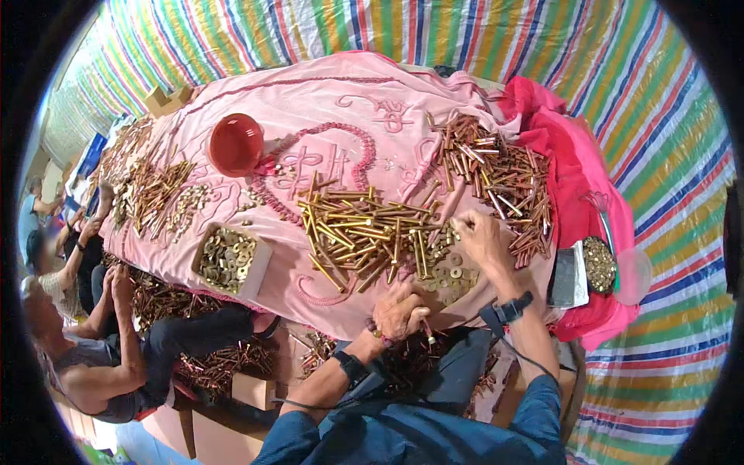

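My left hand (399, 311) is closed near the table's front edge; the end of a bolt (431, 335) sticks out below its thumb. My right hand (484, 239) hovers over the right side of the cloth, fingertips pinched together; whatever they hold is too small to make out. Just left of its fingertips lie small nuts (440, 252), and nearer to me is a patch of flat washers (456, 279). A large heap of long brass-coloured bolts (360, 225) spreads out beyond my left hand.
Pink cloth (310, 101) covers the table. Coppery bolts (504, 182) are heaped at right, beside a tub of small parts (598, 263) and a dark flat box (566, 275). A red bucket (236, 145) and a washer box (232, 260) stand left. Another person (101, 349) sits at left.
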`<state>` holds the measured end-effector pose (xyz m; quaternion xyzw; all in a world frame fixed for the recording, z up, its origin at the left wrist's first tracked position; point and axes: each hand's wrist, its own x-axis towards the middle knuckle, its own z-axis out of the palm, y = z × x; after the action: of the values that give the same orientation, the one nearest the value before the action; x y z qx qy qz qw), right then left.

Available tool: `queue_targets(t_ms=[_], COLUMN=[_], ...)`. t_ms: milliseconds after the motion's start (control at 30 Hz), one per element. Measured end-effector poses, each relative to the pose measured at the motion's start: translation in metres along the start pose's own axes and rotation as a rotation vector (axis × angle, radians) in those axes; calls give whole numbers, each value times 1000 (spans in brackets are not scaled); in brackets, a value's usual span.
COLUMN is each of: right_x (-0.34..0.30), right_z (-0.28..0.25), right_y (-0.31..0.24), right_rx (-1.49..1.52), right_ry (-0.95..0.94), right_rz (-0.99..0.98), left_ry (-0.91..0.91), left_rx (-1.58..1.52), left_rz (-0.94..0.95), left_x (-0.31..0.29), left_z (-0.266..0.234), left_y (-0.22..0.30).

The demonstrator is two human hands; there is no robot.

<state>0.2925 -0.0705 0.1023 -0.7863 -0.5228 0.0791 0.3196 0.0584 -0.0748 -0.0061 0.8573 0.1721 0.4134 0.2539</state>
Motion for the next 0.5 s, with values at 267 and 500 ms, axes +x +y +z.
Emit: queue_targets(t_ms=[267, 500], right_x=[102, 138], right_z=[62, 87], right_y=[50, 66], right_rx=[-127, -228], right_ry=[82, -7], right_rz=[-34, 130], left_ry=[-65, -76], left_rx=[15, 49], left_rz=[23, 58], left_x=[-1, 1], left_z=[0, 1], left_y=[9, 4])
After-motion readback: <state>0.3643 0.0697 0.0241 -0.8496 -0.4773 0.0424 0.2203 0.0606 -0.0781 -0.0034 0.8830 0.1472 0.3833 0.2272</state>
